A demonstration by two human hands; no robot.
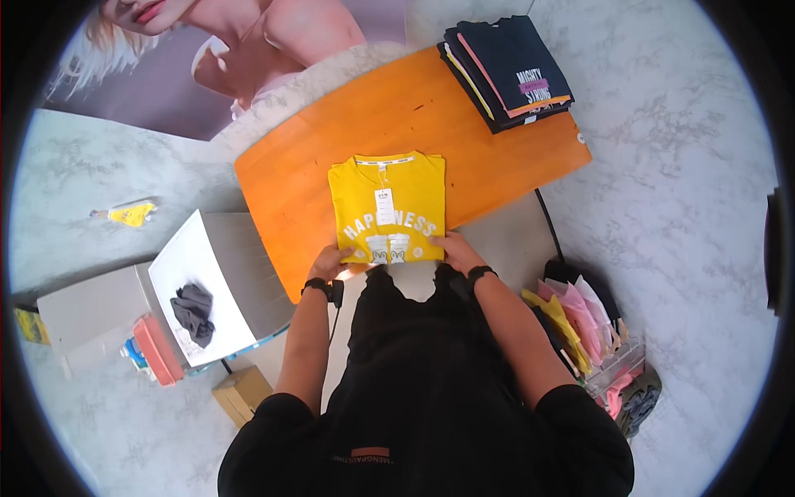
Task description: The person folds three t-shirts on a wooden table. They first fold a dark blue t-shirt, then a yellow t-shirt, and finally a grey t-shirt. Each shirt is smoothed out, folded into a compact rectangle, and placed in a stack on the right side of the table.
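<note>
A folded yellow T-shirt (397, 192) with white print lies on the front part of an orange wooden table (298, 161), its collar away from me and its lower edge reaching the table's near edge. A white paper hang tag (384, 206) hangs from the collar onto the chest. My left hand (332, 262) grips the shirt's lower left corner, with the thumb on top. At the lower right corner my right hand (453, 248) holds the shirt in the same way. The fingers beneath the cloth are hidden.
Folded T-shirts (506, 68), a dark one on top, are stacked at the table's far right. At left, a dark crumpled cloth (194, 314) lies on a white surface (233, 335), near a coral plastic basket (158, 351) and a cardboard box (241, 394). Clothes (574, 320) fill a wire rack at right.
</note>
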